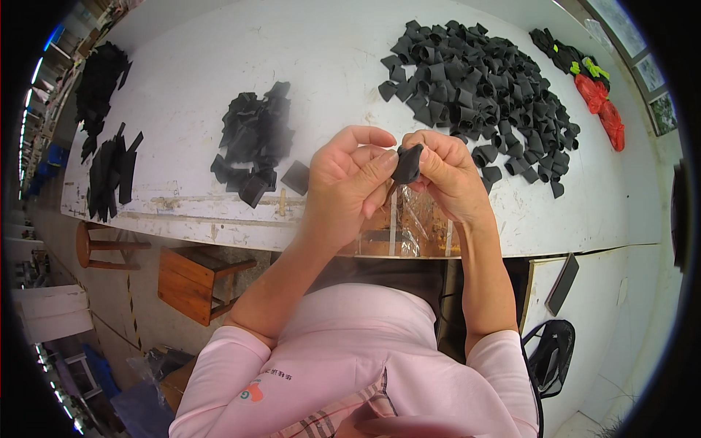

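Note:
Both my hands meet above the front part of the white table (328,80), pinching one small black fabric piece (408,165) between them. My left hand (352,169) grips its left edge with thumb and fingers. From the other side, my right hand (447,169) presses its thumb on the same piece, which looks folded or curled. A large pile of similar curled black pieces (475,80) lies beyond and to the right of my hands. To the left lies a smaller stack of flatter black pieces (252,135), with one loose black piece (296,177) close to my left wrist.
Black strips (113,175) and a dark heap (102,80) lie at the table's left end. A red plastic bag (602,109) and black items with yellow-green ties (566,55) sit at the far right. Brown taped cardboard (409,226) is under my hands. Wooden stools (193,285) stand below left.

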`<state>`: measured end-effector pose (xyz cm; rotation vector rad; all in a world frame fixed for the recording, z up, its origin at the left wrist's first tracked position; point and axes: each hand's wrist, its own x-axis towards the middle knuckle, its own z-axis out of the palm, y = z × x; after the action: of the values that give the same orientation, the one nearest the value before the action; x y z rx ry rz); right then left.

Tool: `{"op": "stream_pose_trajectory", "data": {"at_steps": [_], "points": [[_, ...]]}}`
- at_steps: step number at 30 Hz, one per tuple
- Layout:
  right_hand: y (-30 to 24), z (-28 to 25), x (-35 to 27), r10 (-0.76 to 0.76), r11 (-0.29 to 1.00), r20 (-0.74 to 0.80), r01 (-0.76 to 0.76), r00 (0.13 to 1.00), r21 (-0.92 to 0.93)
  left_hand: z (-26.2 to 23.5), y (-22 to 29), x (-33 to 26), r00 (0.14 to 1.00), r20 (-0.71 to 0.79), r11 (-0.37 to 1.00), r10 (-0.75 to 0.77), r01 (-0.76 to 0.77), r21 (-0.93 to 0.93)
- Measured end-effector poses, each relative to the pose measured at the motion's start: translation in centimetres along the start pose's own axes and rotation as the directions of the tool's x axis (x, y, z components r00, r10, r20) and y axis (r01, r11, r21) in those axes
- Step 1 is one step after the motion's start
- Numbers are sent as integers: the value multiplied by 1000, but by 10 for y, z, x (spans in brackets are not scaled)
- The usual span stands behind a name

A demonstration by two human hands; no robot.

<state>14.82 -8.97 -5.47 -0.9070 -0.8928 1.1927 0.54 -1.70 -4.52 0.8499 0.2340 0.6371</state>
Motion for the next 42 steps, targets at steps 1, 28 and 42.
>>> {"op": "stream_pose_trajectory", "data": {"at_steps": [1, 28, 42], "points": [[-4, -1, 0, -3, 1000, 3, 3, 1000, 0, 1, 0, 1, 998, -52, 988, 35, -27, 149], [-20, 35, -18, -559, 445, -32, 267, 829, -855, 12, 9, 10, 878, 217, 655, 426, -465, 596], [-27, 43, -16, -553, 408, -52, 216, 832, -887, 6, -7, 2, 973, -160, 941, 169, -207, -267]]}}
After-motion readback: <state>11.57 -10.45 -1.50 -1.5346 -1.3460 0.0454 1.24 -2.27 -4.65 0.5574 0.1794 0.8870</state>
